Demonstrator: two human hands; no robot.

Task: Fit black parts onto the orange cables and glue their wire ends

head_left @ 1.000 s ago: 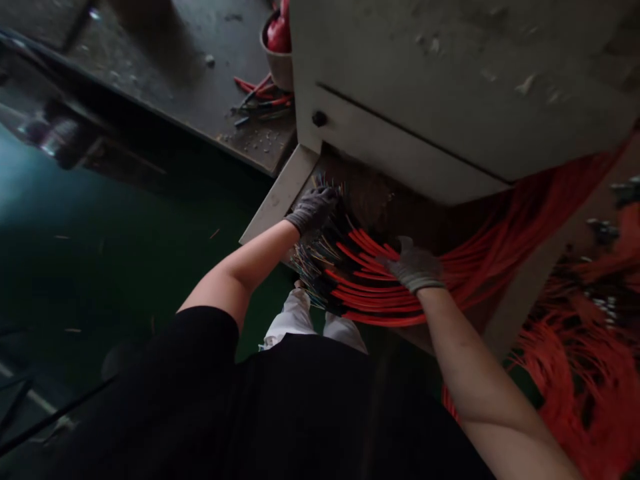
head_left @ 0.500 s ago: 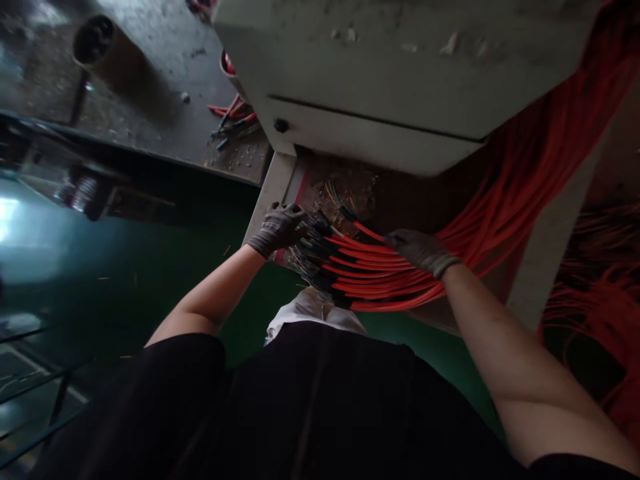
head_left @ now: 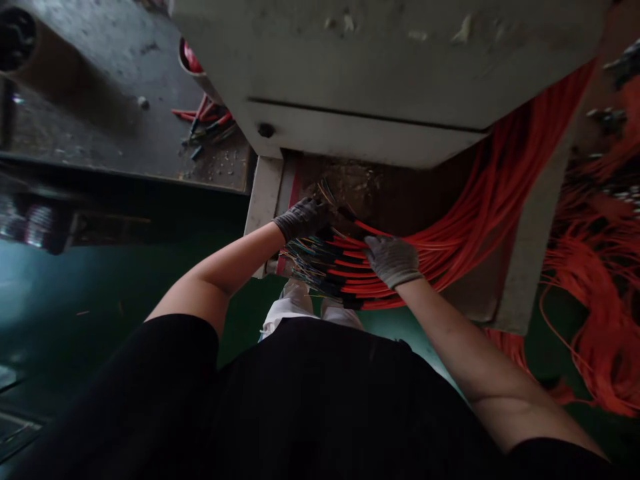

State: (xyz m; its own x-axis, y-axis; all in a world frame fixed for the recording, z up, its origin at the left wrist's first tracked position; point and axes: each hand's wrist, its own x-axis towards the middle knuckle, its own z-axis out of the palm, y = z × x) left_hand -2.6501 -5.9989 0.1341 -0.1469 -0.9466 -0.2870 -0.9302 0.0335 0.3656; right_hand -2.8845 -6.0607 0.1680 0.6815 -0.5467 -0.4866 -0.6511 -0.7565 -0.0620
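A thick bundle of red cables (head_left: pixel 450 233) lies over a brown worktop (head_left: pixel 400 193), with black sleeves and thin stripped wires (head_left: pixel 310 263) at the left ends. My left hand (head_left: pixel 307 217), in a grey glove, is at the wire ends at the bundle's upper edge; its fingertips blend into the dark wires, so its grip is unclear. My right hand (head_left: pixel 393 259), also gloved, lies palm down over the cables to the right of the black sleeves, its fingers curled at the uppermost red cable.
A grey metal machine housing (head_left: pixel 360 133) overhangs the worktop. To the left, a metal table (head_left: pixel 145 147) bears a cardboard tube (head_left: pixel 45 60) and red cable scraps (head_left: pixel 203 120). More red cables (head_left: pixel 600 313) hang or lie at right.
The view has shifted to the right. My left hand has moved right, onto the upper wire ends, and my right hand has moved left along the cables towards the black sleeves.
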